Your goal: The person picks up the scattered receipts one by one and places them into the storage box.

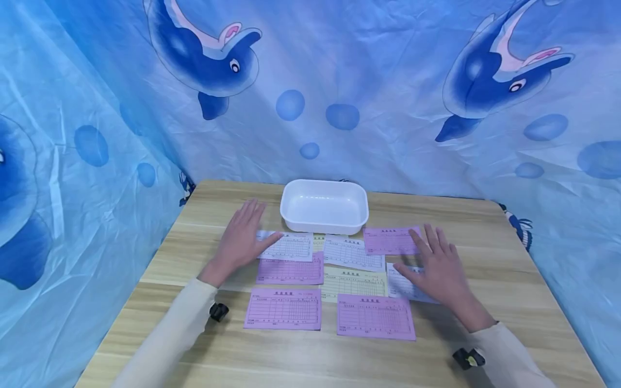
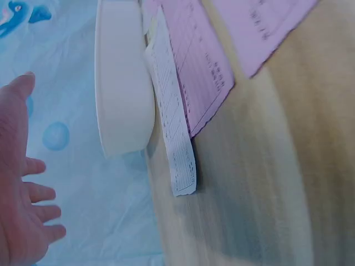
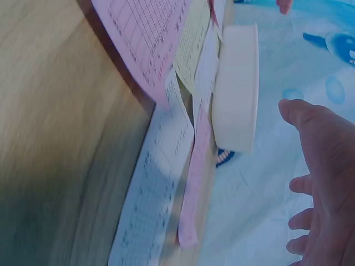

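My left hand [image 1: 240,240], fingers spread, hovers at the left end of a white printed form slip [image 1: 286,249], holding nothing. Over on the right, my right hand [image 1: 440,269] is likewise spread and empty, above a white slip [image 1: 405,284] and beside a pink slip [image 1: 390,242]. Another white slip [image 1: 354,254] and a pale yellow slip [image 1: 356,283] lie between the hands. A pink slip [image 1: 291,272] is partly covered by the left white one. Two more pink slips [image 1: 283,310] [image 1: 375,318] lie nearest me. In both wrist views the palms face inward, clear of the paper.
A white plastic tray [image 1: 325,223] stands behind the slips near the table's far edge. The wood-grain table [image 1: 271,358] backs onto a blue dolphin-printed curtain [image 1: 388,156]. Dark clip-like devices [image 1: 219,311] sit at both wrists.
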Motion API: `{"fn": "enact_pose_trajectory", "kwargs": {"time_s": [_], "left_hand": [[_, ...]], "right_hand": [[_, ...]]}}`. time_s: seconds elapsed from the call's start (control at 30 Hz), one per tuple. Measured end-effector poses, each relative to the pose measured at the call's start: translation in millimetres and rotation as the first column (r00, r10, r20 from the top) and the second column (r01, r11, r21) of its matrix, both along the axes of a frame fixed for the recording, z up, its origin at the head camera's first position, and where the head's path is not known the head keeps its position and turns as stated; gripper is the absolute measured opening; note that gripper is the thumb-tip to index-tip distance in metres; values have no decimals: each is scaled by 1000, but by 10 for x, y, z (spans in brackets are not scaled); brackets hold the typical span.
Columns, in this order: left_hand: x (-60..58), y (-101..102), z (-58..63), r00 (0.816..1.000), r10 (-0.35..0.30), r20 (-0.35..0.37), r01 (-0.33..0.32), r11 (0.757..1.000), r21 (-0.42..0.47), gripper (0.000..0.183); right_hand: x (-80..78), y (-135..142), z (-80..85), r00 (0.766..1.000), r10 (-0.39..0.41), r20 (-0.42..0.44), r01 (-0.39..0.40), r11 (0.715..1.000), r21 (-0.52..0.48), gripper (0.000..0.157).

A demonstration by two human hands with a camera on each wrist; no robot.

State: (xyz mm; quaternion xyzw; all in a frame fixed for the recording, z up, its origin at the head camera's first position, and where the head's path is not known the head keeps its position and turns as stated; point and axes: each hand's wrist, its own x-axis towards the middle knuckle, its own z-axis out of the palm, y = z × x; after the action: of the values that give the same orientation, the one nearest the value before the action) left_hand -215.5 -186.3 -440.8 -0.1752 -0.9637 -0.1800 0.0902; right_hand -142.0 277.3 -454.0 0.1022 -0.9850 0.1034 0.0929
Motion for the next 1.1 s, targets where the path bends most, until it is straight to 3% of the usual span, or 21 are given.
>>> {"fn": "enact_pose_trajectory", "kwargs": {"time_s": [0.2, 0.47, 0.73, 0.97, 1.1], "left_hand": [[-203, 14, -32, 999, -32, 17, 30, 993, 114, 91], [-434, 56, -188, 998, -51, 40, 41, 975, 220, 81], [-581, 107, -367, 988, -113, 108, 55, 899, 435, 78], [-662, 133, -455, 981, -134, 137, 38, 837, 546, 76], [-701, 149, -504, 979, -158, 130, 48, 795, 605, 75]], "right_hand": [[25, 159, 74, 999, -6, -35, 7, 1000, 14, 94], [-58, 375, 57, 998, -8, -58, 6, 999, -32, 86], [-184, 526, 33, 1000, -15, 18, 18, 984, -180, 81], [-356, 629, -6, 1000, -7, 30, 15, 963, -268, 74], [-455, 660, -31, 995, -18, 95, 47, 949, -310, 73]]}}
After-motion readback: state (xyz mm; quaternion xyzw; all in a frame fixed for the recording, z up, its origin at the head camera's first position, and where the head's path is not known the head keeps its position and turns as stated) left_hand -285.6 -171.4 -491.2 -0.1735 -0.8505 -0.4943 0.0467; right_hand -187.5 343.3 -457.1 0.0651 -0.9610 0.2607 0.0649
